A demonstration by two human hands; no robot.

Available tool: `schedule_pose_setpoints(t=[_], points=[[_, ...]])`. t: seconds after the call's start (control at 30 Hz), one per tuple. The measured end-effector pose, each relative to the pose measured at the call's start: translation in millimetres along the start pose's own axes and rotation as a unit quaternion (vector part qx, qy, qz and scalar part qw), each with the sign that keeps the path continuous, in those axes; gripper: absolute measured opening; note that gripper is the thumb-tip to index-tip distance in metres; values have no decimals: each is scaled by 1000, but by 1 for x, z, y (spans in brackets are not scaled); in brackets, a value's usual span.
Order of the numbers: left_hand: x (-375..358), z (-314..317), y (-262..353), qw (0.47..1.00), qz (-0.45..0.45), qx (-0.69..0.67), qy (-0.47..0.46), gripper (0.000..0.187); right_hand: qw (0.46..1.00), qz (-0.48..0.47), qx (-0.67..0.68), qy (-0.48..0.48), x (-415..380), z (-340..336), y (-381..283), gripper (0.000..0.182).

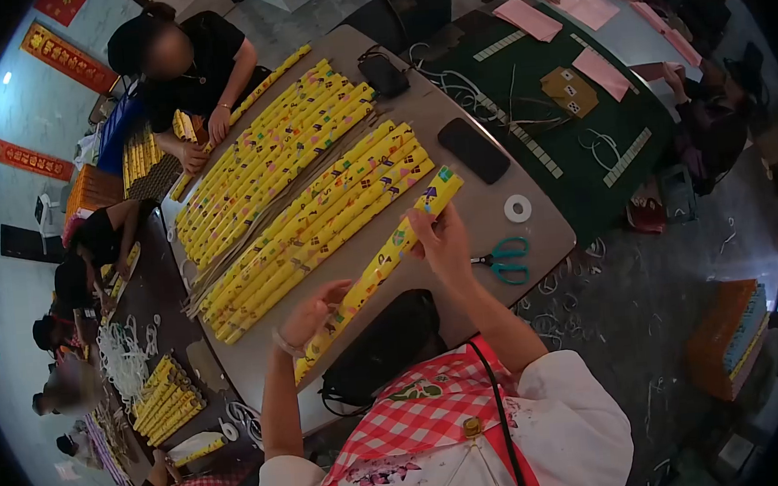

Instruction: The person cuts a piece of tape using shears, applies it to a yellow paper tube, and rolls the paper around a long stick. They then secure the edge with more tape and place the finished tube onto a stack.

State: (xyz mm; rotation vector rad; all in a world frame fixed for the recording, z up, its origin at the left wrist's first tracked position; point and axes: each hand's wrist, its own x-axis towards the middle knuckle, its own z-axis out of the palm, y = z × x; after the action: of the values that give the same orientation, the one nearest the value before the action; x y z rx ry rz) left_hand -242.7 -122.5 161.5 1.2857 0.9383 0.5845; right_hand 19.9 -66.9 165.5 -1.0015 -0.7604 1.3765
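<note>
A yellow patterned roll of wrapping paper [380, 266] slants across in front of me, above the near side of the table. My right hand [442, 241] is closed on it near its upper right end. Lower down, my left hand [311, 317] holds the same roll, its fingers bent around the far side and partly hidden by it. Just beyond lies a row of several similar yellow rolls [315, 230], and behind that a larger group of them [264, 161]. Teal-handled scissors [510, 262] rest right of my right hand, close to a roll of white tape [518, 208].
A black pouch [388, 345] sits at the table's near edge, and a dark phone [474, 150] lies at the right. Across the table [547, 221], a person in black [209, 51] handles rolls. Other people work at tables left and right. Scraps litter the floor.
</note>
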Motion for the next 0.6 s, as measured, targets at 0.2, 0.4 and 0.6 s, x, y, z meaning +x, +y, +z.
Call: schedule_pose_setpoints(t=[0.2, 0.4, 0.6], points=[[39, 31, 12, 975, -156, 130, -92, 38, 999, 19, -29, -27, -1, -30, -10, 37], [35, 25, 19, 990, -131, 0, -56, 27, 965, -247, -82, 47, 8, -59, -46, 43], [27, 30, 59, 995, -94, 14, -32, 29, 930, -308, -184, -77, 23, -62, -106, 31]])
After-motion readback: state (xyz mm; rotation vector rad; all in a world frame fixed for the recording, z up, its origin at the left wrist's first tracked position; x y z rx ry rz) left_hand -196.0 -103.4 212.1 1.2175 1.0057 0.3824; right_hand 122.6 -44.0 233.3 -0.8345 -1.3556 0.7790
